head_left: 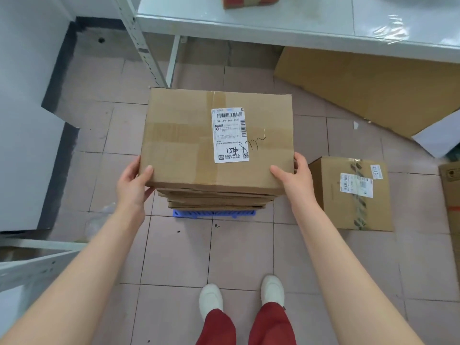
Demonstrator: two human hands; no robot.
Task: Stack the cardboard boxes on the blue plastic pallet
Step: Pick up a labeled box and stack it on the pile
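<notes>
Nearest the camera, two white shoes (pixel 211 298) and red trouser legs (pixel 270 324) stand on the tiled floor (pixel 174 257), with both bare forearms reaching forward. Just ahead, the left hand (pixel 133 181) and the right hand (pixel 296 179) grip the near corners of the top cardboard box (pixel 184 138); each thumb lies on the lid while the fingers (pixel 296 161) curl round the side, closed onto the cardboard. That box carries a white shipping label (pixel 230 134) and sits on a stack of lower boxes (pixel 216 199), which rests on the blue plastic pallet (pixel 214 213), only its near edge showing. To the right, a smaller taped box (pixel 331 195) stands on the floor, apart from the stack. Farther off, flattened cardboard (pixel 361 83) leans under a white table (pixel 286 21), which holds another taped parcel (pixel 249 1).
</notes>
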